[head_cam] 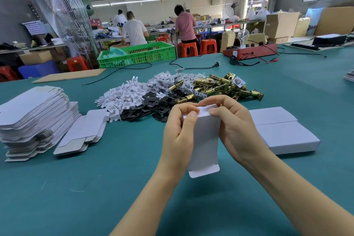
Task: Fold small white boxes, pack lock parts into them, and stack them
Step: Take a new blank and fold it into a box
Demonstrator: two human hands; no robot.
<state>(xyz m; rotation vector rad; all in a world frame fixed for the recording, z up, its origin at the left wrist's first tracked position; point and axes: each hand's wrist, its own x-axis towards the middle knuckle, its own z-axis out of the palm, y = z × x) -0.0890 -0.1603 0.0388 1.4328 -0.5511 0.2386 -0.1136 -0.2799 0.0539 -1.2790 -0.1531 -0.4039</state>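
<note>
At centre frame, above the teal table | left hand and right hand pinch the far end of an upright small white cardboard box | step: closing far flap, likely | next: tuck near tab, add brass lock parts

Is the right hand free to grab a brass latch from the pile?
Probably not yet: the right hand and left hand both grip the box. The latch pile lies unobstructed just beyond.

No text, label, brand or number could be read anywhere; the white boxes and flat box blanks were unprinted, and distant wall papers were too blurred
</note>
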